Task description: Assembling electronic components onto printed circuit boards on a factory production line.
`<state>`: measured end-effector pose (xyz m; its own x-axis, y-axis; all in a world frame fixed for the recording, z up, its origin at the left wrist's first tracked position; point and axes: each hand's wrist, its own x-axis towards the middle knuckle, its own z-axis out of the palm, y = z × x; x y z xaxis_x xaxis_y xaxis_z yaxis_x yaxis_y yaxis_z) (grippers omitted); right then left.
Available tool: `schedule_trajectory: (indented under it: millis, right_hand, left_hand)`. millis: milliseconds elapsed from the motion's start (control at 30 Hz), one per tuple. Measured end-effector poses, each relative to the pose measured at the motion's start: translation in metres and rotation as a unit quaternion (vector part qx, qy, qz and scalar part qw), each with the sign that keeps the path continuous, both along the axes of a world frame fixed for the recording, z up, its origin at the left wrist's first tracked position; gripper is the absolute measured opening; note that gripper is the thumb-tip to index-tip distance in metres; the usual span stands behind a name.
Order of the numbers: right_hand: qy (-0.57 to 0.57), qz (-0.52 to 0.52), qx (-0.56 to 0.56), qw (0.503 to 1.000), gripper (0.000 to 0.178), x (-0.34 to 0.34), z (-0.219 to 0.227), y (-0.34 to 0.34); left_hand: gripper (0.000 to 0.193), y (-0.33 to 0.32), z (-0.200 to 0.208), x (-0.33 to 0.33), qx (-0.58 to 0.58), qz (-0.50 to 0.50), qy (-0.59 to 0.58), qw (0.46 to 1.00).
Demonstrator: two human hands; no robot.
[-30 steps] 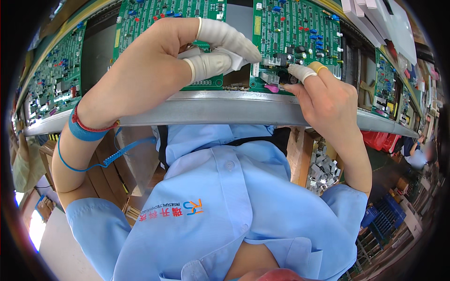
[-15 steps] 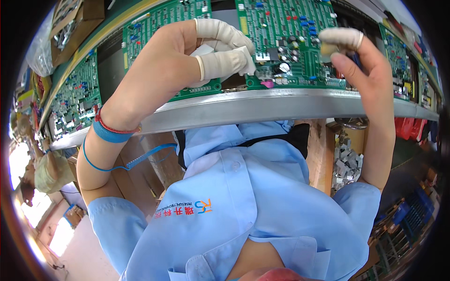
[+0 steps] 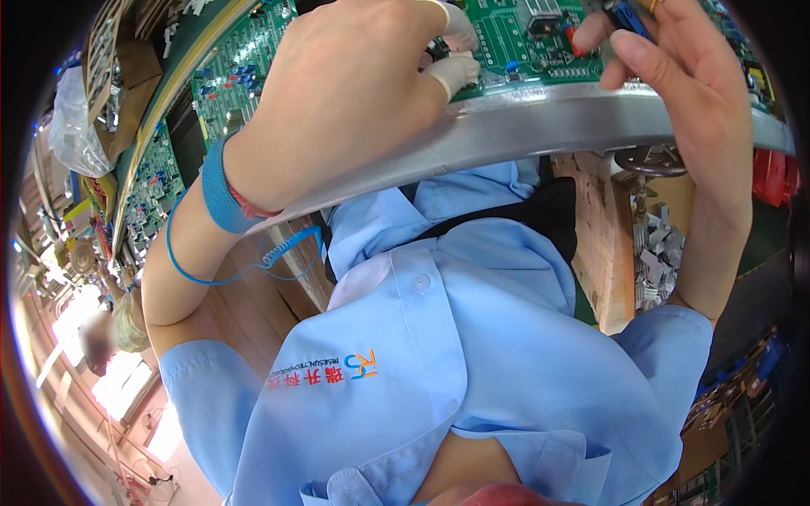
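My left hand [image 3: 363, 76] reaches over the near edge of a green circuit board [image 3: 515, 72], palm down, white cots on its thumb and forefinger. Those two fingers close around a small dark part [image 3: 437, 49] at the board; its kind is not clear, as the hand covers much of it. My right hand [image 3: 688, 72] is raised over the board's right part, fingers curled. A small blue and black piece [image 3: 626, 18] shows among its fingers, too cut off to name. Close to the right fingertips, a red component [image 3: 575, 40] stands on the board beside a black and silver block [image 3: 540, 18].
A metal rail [image 3: 540, 118] runs along the near side of the boards. More populated green boards [image 3: 228, 88] line up at the left. A carton [image 3: 135, 93] and clear plastic bag [image 3: 76, 126] stand far left. Silver metal pieces [image 3: 658, 261] fill a box below right. A coiled blue cord [image 3: 291, 246] joins my left wristband.
The view has shifted, and the boards and rail sit higher in it. The white pieces my left hand pinched no longer show; its fingers are now at a dark part. The right fingers have curled in.
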<state>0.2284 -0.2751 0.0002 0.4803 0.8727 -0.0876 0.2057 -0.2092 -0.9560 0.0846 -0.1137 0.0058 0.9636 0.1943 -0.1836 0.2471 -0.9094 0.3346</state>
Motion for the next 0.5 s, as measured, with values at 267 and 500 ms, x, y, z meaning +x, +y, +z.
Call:
schedule_trajectory:
  millis: [267,500]
  right_hand:
    - [-0.024,-0.031,0.04,0.998,0.045,-0.004,-0.013,-0.018]
    - [-0.158,0.022,0.11,0.981,0.048,0.002,-0.02,-0.019]
  left_hand:
    - [0.017,-0.002,-0.013,-0.005,0.02,-0.003,-0.054,0.998]
    - [0.015,0.015,-0.075,0.003,-0.142,-0.195,-0.526,0.816]
